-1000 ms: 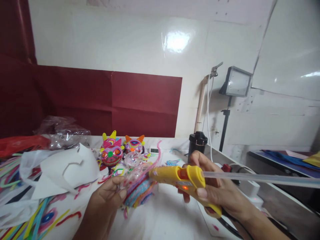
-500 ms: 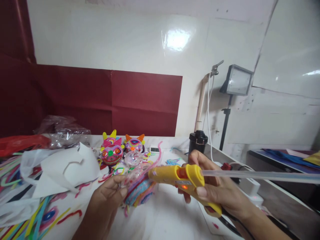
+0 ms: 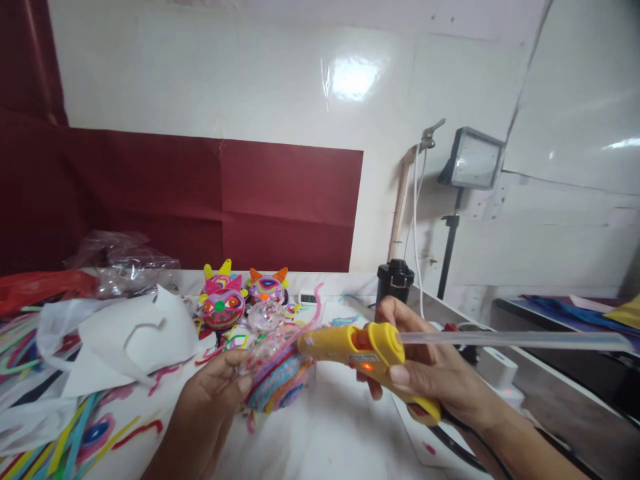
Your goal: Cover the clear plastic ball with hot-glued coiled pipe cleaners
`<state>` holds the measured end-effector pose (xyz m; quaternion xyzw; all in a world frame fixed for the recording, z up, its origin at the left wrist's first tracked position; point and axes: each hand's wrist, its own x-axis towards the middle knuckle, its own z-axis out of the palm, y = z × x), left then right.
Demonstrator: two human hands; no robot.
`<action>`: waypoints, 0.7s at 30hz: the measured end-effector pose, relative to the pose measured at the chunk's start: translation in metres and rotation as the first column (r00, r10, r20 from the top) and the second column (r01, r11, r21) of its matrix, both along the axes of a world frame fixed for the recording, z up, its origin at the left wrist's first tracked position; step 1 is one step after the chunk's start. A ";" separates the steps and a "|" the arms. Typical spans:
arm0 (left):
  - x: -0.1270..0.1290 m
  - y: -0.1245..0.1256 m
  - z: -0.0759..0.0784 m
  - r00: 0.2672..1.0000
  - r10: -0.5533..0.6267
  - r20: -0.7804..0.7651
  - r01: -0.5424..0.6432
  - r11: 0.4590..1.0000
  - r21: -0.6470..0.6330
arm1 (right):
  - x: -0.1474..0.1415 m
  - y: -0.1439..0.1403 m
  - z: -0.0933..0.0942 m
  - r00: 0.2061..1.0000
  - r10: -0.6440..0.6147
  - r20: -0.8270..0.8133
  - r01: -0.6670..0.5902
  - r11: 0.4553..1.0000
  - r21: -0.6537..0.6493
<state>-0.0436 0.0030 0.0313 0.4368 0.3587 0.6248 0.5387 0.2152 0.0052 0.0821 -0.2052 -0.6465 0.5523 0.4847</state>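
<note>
My left hand (image 3: 220,387) is closed on the left edge of a clear plastic ball (image 3: 283,383) partly covered with rows of pink, blue, orange and purple pipe cleaner. One loose pink pipe cleaner (image 3: 316,313) sticks up from it at the back. My right hand (image 3: 425,360) is wrapped around a yellow hot glue gun (image 3: 333,343) with its small orange light lit. A long translucent glue stick (image 3: 500,340) juts out of the gun's rear to the right. The nozzle points at the ball's upper right side; the gun's body hides whether it touches.
Finished animal-faced balls (image 3: 223,310) and another clear ball (image 3: 267,315) stand at the back. Cut white paper (image 3: 135,340) and many pipe cleaners (image 3: 65,440) cover the left side. A black cup (image 3: 395,283), a white plug adapter (image 3: 500,370) and cables are at right.
The glue gun has shifted very slightly left, and the rear end of its glue stick sits a bit higher. Both hands keep the same grip; the view has moved slightly.
</note>
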 end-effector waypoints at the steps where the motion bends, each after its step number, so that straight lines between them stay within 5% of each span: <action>1: 0.000 0.000 0.000 1.000 -0.006 0.003 0.006 1.000 -0.005 | 0.000 0.000 0.000 1.000 -0.001 0.004 0.001 1.000 0.003; 21: -0.001 -0.002 0.001 0.999 0.006 0.050 -0.006 1.000 -0.001 | 0.003 0.004 -0.001 0.999 0.039 -0.010 -0.039 0.999 0.019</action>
